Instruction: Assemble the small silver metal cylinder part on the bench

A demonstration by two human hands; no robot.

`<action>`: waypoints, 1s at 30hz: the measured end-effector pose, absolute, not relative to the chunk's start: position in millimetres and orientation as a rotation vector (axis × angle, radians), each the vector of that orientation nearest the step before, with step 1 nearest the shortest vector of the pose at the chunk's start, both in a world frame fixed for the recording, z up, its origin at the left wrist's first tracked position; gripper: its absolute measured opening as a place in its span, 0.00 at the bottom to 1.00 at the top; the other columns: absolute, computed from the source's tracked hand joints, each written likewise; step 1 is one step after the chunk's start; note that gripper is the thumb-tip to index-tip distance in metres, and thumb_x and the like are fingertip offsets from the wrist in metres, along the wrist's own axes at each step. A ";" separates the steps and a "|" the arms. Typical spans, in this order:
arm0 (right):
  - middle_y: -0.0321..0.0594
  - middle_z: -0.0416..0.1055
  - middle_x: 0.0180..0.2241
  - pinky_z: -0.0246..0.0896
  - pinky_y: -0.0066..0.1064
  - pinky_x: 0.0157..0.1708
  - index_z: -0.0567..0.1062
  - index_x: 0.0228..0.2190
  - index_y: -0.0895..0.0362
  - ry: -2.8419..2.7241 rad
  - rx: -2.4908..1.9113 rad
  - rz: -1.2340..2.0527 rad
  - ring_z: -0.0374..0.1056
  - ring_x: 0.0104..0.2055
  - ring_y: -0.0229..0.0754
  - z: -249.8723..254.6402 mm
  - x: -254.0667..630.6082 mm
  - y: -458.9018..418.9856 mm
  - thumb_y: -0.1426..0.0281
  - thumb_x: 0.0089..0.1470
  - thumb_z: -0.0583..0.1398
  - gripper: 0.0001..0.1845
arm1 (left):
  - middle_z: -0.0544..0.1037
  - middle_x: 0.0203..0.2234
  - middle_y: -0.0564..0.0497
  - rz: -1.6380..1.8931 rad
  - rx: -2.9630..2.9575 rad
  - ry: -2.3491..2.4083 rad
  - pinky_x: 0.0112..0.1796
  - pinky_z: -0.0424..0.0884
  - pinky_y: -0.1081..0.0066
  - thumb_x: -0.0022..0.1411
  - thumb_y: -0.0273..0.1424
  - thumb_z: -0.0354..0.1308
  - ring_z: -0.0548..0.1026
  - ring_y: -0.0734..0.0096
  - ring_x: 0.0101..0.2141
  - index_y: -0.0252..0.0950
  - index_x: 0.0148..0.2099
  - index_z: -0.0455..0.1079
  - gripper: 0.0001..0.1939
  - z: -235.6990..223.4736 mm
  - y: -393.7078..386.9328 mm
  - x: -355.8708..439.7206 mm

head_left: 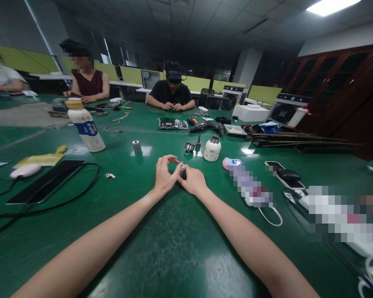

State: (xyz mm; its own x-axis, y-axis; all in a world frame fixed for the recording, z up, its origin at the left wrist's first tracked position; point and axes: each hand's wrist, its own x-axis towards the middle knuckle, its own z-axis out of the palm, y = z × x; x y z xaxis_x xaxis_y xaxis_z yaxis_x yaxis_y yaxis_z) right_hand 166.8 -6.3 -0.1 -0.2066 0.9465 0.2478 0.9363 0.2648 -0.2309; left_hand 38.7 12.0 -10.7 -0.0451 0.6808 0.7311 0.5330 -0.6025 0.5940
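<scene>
Between my two hands stands a small dark grey battery [182, 171] with a pale top, upright on the green table [161, 248]. The thumb and curved fingers of my left hand [166, 177] close around its left side and top. My right hand [193, 180] is wrapped against its right side, and its fingertips are partly hidden. A second grey battery [137, 147] stands upright farther off to the left. Just beyond my hands are a small metal lid [189, 147], a dark drill chuck piece [198, 142] and a white open-necked bottle [212, 149].
A drink bottle [86, 128], a black tablet [46, 182] with cables and an earbud [110, 175] lie to the left. On the right are a phone [279, 169] with a mouse [288, 174] and a power strip [357, 244]. A circuit board [173, 123] and power drills [205, 126] lie farther back; several people sit beyond.
</scene>
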 end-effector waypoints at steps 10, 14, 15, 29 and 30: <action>0.47 0.76 0.39 0.60 0.34 0.38 0.68 0.43 0.59 -2.198 -1.693 0.023 0.73 0.40 0.49 -3.8 165.7 -5.1 0.56 0.60 0.51 0.20 | 0.79 0.31 0.53 1.713 1.926 1.225 0.46 0.68 0.60 0.54 0.32 0.63 0.78 0.63 0.37 0.39 0.42 0.62 0.15 -9.6 14.0 38.7; 0.46 0.76 0.38 0.60 0.34 0.37 0.68 0.42 0.59 -2.202 -1.701 0.017 0.73 0.39 0.48 -5.0 165.4 -4.3 0.56 0.60 0.52 0.19 | 0.79 0.30 0.53 1.710 1.875 1.224 0.44 0.70 0.63 0.53 0.32 0.63 0.79 0.64 0.36 0.39 0.40 0.62 0.15 -10.1 16.8 39.5; 0.47 0.76 0.38 0.60 0.34 0.37 0.68 0.42 0.59 -2.202 -1.704 0.013 0.73 0.39 0.49 -5.1 165.3 -4.2 0.56 0.60 0.52 0.19 | 0.79 0.30 0.53 1.708 1.865 1.218 0.44 0.70 0.63 0.53 0.32 0.64 0.79 0.64 0.35 0.39 0.40 0.62 0.15 -10.7 17.1 39.6; 0.46 0.76 0.39 0.60 0.35 0.38 0.67 0.44 0.59 -2.194 -1.689 0.027 0.73 0.40 0.49 -3.2 165.4 -4.3 0.56 0.60 0.52 0.20 | 0.78 0.39 0.48 1.607 1.963 1.159 0.48 0.66 0.59 0.60 0.35 0.58 0.76 0.62 0.43 0.39 0.45 0.64 0.11 -12.4 14.9 37.1; 0.46 0.76 0.38 0.60 0.35 0.38 0.67 0.43 0.59 -2.197 -1.686 0.036 0.73 0.40 0.49 -3.3 165.6 -4.2 0.57 0.59 0.52 0.19 | 0.78 0.39 0.49 1.614 1.981 1.181 0.48 0.66 0.59 0.59 0.34 0.59 0.76 0.62 0.43 0.39 0.45 0.64 0.13 -12.0 14.3 37.6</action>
